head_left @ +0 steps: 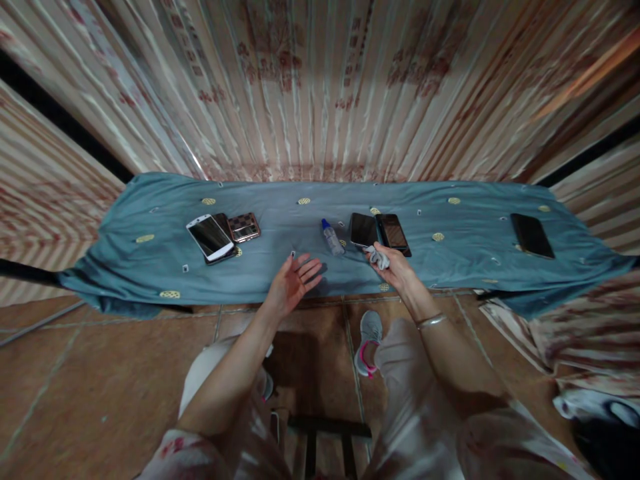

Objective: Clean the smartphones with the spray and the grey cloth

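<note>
My right hand (pixel 395 267) is closed around a crumpled grey-white cloth (pixel 379 257). It is at the lower edge of a dark-screened phone (pixel 363 229); whether cloth and phone touch, I cannot tell. Beside that phone lies another dark phone (pixel 393 233), partly behind my fingers. My left hand (pixel 296 283) is palm up with its fingers spread, holding nothing, over the near side of the table. Between the two hands, farther back, a clear bottle with a blue cap (pixel 332 238) lies on the cloth-covered table.
A blue patterned cloth (pixel 280 200) covers the long, narrow table. At left, a white phone (pixel 211 237) rests on a dark one, with a checkered phone (pixel 244 227) alongside. Another dark phone (pixel 532 235) lies far right. A striped curtain (pixel 310 87) hangs behind.
</note>
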{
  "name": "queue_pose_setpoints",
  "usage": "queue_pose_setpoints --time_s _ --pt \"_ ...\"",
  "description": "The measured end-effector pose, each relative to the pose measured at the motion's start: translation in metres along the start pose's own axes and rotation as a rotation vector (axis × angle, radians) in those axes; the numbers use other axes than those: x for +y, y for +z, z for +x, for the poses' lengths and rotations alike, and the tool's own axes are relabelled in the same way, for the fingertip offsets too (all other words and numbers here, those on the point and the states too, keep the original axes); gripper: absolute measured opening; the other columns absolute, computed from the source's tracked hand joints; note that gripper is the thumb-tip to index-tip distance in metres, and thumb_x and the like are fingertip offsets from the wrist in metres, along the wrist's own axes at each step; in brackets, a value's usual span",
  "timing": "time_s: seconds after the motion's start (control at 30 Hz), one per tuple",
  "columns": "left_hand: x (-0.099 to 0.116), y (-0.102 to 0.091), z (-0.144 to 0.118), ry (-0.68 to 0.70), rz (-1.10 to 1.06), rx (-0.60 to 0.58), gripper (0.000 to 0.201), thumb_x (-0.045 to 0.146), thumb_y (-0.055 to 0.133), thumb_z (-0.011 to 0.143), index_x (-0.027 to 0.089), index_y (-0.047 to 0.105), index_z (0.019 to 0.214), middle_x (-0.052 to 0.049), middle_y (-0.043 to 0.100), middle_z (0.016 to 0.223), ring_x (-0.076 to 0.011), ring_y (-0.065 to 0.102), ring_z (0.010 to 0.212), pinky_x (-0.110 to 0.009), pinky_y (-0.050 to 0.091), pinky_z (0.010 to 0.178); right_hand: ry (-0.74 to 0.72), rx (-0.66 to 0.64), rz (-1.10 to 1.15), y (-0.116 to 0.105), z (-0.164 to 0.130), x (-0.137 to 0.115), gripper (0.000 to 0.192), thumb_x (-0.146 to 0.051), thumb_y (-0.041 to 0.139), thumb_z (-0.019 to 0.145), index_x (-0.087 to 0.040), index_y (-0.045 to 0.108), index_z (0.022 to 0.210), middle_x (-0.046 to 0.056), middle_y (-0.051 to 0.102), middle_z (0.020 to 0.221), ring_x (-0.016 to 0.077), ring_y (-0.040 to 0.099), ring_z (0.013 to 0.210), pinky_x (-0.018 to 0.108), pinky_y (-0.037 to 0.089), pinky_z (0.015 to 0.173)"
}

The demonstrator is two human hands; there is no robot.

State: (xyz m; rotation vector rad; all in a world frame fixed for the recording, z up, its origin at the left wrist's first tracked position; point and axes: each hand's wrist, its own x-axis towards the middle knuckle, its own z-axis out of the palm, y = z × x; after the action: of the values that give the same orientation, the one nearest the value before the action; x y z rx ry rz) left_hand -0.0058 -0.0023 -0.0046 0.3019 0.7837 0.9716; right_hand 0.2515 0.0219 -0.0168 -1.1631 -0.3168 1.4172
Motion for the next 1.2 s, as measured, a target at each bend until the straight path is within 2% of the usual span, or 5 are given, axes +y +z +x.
queue_pose_setpoints --time_s 0.37,0.7,0.9,1.03,1.2 --pt "0.008 -0.015 -0.008 0.027 -0.029 0.028 0.038 0.043 0.041 0.096 0.015 0.066 0.102 -0.015 0.070 0.112 -0.0250 0.065 0.112 -0.047 0.043 0.106 0.076 0.211 0.257 -0.009 -0.008 0.005 0.021 -0.009 0.047 0.095 -0.016 0.062 0.082 0.004 0.069 0.075 0.0104 0.069 0.066 0.018 0.063 0.060" --pt "0.036 -0.051 -0.038 0.108 0.000 0.154 0.035 0.037 0.038 0.099 0.016 0.065 0.099 -0.012 0.073 0.106 -0.0213 0.068 0.103 -0.044 0.045 0.105 0.135 0.155 0.117 -0.011 -0.040 0.015 0.024 -0.001 0.048 0.084 -0.015 0.067 0.082 0.008 0.073 0.080 0.0135 0.072 0.070 0.018 0.063 0.060" --pt "0.063 -0.076 -0.059 0.278 0.027 0.219 0.028 0.035 0.046 0.094 0.016 0.064 0.106 -0.014 0.069 0.118 -0.0229 0.062 0.118 -0.043 0.043 0.107 0.169 -0.150 -0.063 0.036 -0.054 0.035 0.014 -0.006 0.059 0.079 -0.014 0.070 0.083 0.008 0.076 0.078 0.0132 0.071 0.064 0.017 0.061 0.057" --pt "0.075 -0.082 -0.066 0.337 0.003 0.265 0.026 0.033 0.047 0.093 0.016 0.064 0.104 -0.014 0.069 0.117 -0.0225 0.062 0.117 -0.041 0.045 0.105 0.250 -0.209 -0.100 0.078 -0.063 0.051 0.012 -0.011 0.060 0.083 -0.016 0.070 0.086 0.006 0.077 0.077 0.0139 0.071 0.065 0.020 0.061 0.058" --pt "0.060 -0.076 -0.061 0.293 0.012 0.214 0.021 0.031 0.056 0.090 0.017 0.064 0.104 -0.013 0.070 0.114 -0.0225 0.064 0.114 -0.042 0.045 0.104 0.265 -0.322 -0.045 0.104 -0.065 0.062 0.010 -0.023 0.066 0.084 -0.013 0.071 0.084 0.008 0.077 0.079 0.0143 0.072 0.067 0.020 0.059 0.064"
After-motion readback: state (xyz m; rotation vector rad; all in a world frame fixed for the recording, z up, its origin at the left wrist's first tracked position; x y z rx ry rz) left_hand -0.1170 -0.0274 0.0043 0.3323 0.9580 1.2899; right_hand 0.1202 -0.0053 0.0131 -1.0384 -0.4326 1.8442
